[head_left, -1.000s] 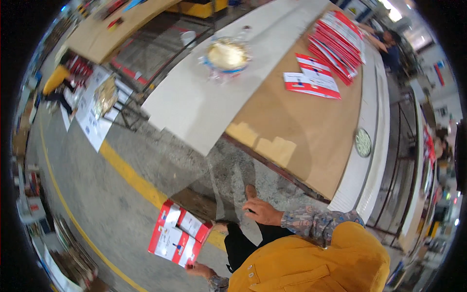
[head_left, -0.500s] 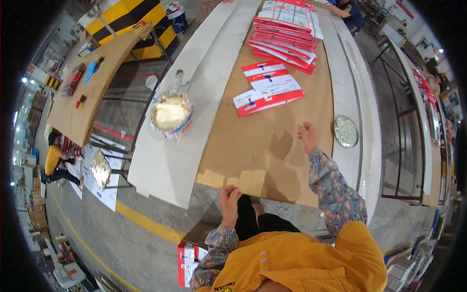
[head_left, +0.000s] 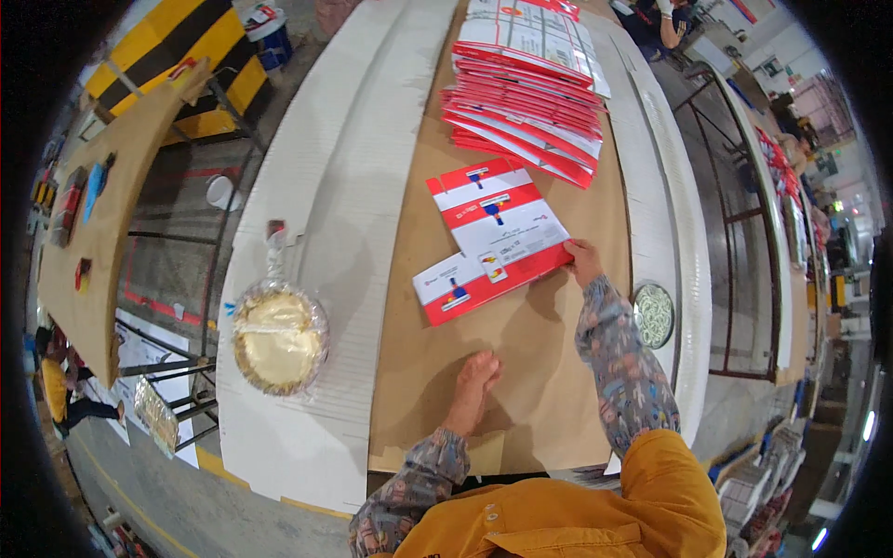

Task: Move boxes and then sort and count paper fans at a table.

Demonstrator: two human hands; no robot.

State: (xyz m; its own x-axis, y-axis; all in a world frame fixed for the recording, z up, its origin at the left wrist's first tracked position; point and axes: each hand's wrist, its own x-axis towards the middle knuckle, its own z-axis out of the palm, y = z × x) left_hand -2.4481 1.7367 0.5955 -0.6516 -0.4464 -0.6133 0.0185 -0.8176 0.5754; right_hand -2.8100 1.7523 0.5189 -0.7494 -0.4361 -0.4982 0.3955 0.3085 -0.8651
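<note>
A flat red and white carton blank (head_left: 521, 228) lies on the brown cardboard sheet (head_left: 558, 400) before me. My right hand (head_left: 583, 263) pinches its right corner, thumb and fingers closed on the edge. Over the bare brown cardboard nearer to me, my left hand (head_left: 477, 375) hangs apart from the blank, its fingers curled together around nothing that I can see. Farther off is a tall stack of similar red and white carton blanks (head_left: 526, 107), fanned toward me.
To the left stands a plastic-wrapped tub of pale paste (head_left: 279, 339), with a brush (head_left: 276, 234) just beyond. A round dish with a green ring pattern (head_left: 654, 314) lies at the right. Another person (head_left: 656, 26) is beyond the far right end. A second table (head_left: 112, 205) stands at the left.
My right hand has reached the carton blank and taken hold of its corner. My left hand has come forward over the brown cardboard. The whole view has shifted toward the table.
</note>
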